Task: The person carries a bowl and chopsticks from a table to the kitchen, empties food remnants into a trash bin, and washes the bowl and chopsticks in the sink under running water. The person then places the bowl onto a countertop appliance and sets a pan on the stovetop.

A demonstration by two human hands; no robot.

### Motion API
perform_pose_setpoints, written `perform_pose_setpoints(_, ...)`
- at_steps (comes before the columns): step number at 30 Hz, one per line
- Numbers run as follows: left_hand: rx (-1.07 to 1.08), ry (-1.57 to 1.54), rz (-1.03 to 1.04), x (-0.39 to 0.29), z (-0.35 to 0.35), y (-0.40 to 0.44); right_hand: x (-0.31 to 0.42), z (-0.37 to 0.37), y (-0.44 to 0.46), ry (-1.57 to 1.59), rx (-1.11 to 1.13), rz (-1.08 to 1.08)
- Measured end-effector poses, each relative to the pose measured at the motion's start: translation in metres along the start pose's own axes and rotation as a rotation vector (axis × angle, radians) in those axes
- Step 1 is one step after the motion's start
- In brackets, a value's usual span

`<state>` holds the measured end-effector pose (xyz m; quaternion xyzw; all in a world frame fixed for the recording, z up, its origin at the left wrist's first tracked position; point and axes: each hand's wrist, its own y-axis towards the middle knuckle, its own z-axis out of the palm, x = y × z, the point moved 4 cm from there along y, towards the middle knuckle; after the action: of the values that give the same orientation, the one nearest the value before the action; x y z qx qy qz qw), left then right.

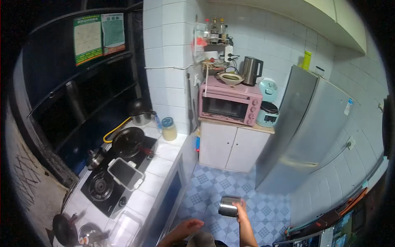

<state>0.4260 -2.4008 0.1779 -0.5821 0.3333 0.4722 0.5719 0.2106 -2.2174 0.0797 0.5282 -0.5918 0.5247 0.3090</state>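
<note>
My right hand is wrapped round the side of a shiny metal cup, which is tilted on its side above the blue tiled floor. Lower and to the left, my left hand reaches inward with its fingers stretched out and nothing in it. A gap separates this hand from the cup. The inside of the cup cannot be seen.
Along the left runs a white tiled counter with a gas stove, a frying pan, a clear lidded container and a jar. A pink oven stands on a cabinet ahead, beside a fridge.
</note>
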Motion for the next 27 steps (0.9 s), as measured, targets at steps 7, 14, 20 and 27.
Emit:
perform_pose_setpoints(7,0.179,0.077,-0.044,0.002,-0.025,0.11,0.057,0.024,0.089,0.621,0.273,0.066)
perform_pose_setpoints(14,0.157,-0.007,-0.046,-0.052,-0.075,0.255,0.298,0.021,0.238,0.388,0.269,-0.528)
perform_pose_setpoints(20,0.139,0.005,0.263,-0.136,-0.105,0.374,0.515,0.008,0.343,0.08,0.065,-1.018)
perform_pose_setpoints(27,0.044,-0.137,0.233,-0.191,-0.118,0.441,0.644,0.044,0.474,-0.375,-0.223,-0.985)
